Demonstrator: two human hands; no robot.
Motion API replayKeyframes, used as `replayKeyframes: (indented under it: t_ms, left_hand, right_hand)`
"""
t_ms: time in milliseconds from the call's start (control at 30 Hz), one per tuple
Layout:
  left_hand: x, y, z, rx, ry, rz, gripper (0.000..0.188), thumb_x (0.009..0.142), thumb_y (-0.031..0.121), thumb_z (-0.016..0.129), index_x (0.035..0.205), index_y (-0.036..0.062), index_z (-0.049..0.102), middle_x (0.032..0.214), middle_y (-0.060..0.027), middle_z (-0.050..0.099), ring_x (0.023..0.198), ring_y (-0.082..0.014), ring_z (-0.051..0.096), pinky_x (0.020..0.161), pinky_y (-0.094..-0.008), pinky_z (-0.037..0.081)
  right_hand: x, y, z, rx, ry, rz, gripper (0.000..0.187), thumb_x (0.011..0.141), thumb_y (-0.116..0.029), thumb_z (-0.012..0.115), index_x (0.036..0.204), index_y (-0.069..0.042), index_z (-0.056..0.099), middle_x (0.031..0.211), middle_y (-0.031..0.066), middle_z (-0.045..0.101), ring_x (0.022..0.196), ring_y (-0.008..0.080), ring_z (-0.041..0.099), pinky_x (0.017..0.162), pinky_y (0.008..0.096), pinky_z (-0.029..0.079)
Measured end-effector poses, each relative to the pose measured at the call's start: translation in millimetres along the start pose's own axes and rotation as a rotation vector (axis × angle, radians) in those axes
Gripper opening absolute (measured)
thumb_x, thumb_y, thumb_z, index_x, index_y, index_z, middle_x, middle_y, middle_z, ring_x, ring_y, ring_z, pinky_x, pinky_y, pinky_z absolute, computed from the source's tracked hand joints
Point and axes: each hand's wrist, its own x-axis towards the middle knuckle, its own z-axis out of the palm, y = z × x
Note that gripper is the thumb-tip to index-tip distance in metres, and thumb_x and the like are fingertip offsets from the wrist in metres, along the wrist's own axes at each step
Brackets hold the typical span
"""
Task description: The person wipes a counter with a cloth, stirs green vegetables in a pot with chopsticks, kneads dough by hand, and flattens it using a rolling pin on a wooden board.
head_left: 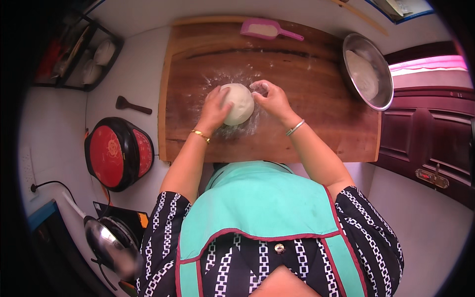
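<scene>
A smooth, pale ball of dough (239, 105) rests on a brown wooden board (307, 119), with white flour scattered around it. My left hand (215, 108) is cupped against the dough's left side, its thumb and fingers pressing on the surface. Just to the right of the ball is my right hand (271, 100), its fingers loosely bent and apart, dusted with flour. The right thumb is close to the dough's edge; whether it touches I cannot tell. Nothing shows in the right hand.
A pink scoop of flour (264, 30) lies along the board's far edge. At its right end, a tilted metal bowl (385, 99) holds flour. To the left are a dark wooden spatula (132, 105) and a red and black electric cooker (112, 153). A dark red door (430, 128) stands at right.
</scene>
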Motion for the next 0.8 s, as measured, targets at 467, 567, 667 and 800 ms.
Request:
replayKeyframes:
  t_ms: [467, 567, 667, 800]
  left_hand:
    - [0.8, -9.8, -8.4, -0.517, -0.098, -0.756, 0.043, 0.092, 0.027, 0.056, 0.127, 0.0043, 0.050, 0.124, -0.0091, 0.056, 0.115, -0.0216, 0.051, 0.091, -0.0396, 0.045]
    - [10.3, 6.7, -3.7, 0.051, 0.002, -0.235, 0.045, 0.089, 0.025, 0.056, 0.128, 0.0037, 0.050, 0.128, -0.0129, 0.054, 0.119, -0.0268, 0.049, 0.098, -0.0411, 0.040]
    - [33.4, 46.8, 16.8, 0.478, -0.039, 0.267, 0.052, 0.087, 0.023, 0.058, 0.132, 0.0009, 0.044, 0.138, -0.0190, 0.044, 0.130, -0.0357, 0.039, 0.111, -0.0446, 0.026]
    - [60.0, 26.1, 63.7, 0.529, -0.081, 0.357, 0.059, 0.089, 0.031, 0.054, 0.138, 0.0026, 0.040, 0.146, -0.0188, 0.032, 0.137, -0.0327, 0.028, 0.113, -0.0464, 0.020]
  right_hand:
    - [18.9, 54.1, 16.0, 0.003, -0.213, 0.192, 0.044, 0.080, -0.009, 0.053, 0.124, -0.002, 0.054, 0.120, 0.0198, 0.060, 0.110, 0.0340, 0.058, 0.095, 0.0391, 0.046]
    - [19.4, 33.5, 8.2, -0.298, 0.019, -0.047, 0.037, 0.083, -0.014, 0.054, 0.118, -0.001, 0.056, 0.118, 0.0190, 0.060, 0.110, 0.0365, 0.056, 0.096, 0.0425, 0.044]
    - [28.4, -5.0, 25.0, -0.315, 0.251, -0.476, 0.036, 0.086, -0.021, 0.058, 0.117, -0.005, 0.057, 0.122, 0.0164, 0.057, 0.118, 0.0332, 0.050, 0.102, 0.0425, 0.039]
    - [39.6, -7.0, 57.8, -0.406, 0.067, -0.580, 0.049, 0.082, -0.029, 0.061, 0.126, -0.010, 0.054, 0.132, 0.0146, 0.050, 0.125, 0.0375, 0.044, 0.107, 0.0476, 0.031]
